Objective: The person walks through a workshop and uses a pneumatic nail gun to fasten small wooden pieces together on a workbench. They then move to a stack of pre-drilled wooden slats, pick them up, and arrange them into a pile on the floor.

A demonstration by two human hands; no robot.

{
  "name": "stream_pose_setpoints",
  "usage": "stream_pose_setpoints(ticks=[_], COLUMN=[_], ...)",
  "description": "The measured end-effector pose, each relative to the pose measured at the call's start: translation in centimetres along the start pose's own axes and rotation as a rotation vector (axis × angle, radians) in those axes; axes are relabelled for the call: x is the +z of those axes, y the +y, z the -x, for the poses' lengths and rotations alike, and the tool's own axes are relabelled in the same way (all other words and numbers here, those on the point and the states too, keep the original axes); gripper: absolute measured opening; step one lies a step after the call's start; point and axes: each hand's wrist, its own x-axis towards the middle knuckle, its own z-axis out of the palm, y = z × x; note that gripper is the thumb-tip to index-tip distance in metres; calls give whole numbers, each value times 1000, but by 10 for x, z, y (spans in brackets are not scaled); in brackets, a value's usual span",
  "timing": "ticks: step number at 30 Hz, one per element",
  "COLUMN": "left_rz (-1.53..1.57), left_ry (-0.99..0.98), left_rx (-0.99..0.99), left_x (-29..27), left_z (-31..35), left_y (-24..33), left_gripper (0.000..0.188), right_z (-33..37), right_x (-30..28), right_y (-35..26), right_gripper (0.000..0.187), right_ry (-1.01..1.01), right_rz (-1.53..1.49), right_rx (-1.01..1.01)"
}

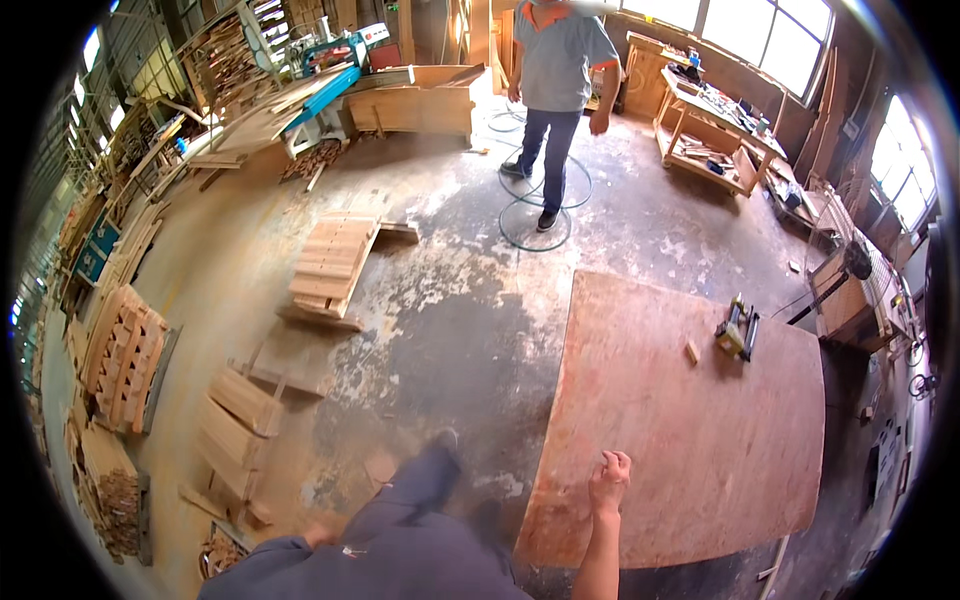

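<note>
My right hand (609, 482) is over the near left part of a large reddish-brown plywood tabletop (680, 430). Its fingers are curled in, and I see nothing held in them. Farther off on the board lie a yellow and black nail gun (738, 330) and a small wood block (692, 351), both well apart from the hand. My left hand (320, 535) shows only as a blurred bit beside my dark clothing, low in the view. Its fingers are hidden, so what it holds, if anything, cannot be made out.
On the left, stacks of planks (235, 425) and a slatted wood piece (330, 262) stand on the floor. A person (560, 70) stands ahead by a coiled green hose (535, 226). A workbench (720, 110) with tools is at the far right; a saw machine (335, 75) is far left.
</note>
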Motion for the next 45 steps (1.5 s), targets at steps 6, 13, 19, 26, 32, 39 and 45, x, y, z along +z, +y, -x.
stream_pose_setpoints(ticks=[6,13,19,26,32,39,45], left_rz=[920,1361,1250,1229,509,1226,1169], left_ry=[96,515,567,229,187,249,328], left_rx=[-294,76,35,-214,59,-198,15], left_x=[-136,-440,-509,-437,-454,-603,-699], left_z=[-131,-210,-245,-222,-213,-250,-278], left_y=[11,37,6,-21,1,65,115], left_gripper=[31,24,23,7,9,17,21], right_z=[-105,-231,-291,-380,-381,-359,-305], right_x=[18,17,7,31,23,36,88], right_y=[35,36,54,78,116,113,-22], right_gripper=[46,71,73,58,47,27,29], right_ry=[49,-54,-63,102,30,1,-108], right_rz=[296,392,474,554,680,680,484], right_rx=[75,600,670,836,671,562,465])
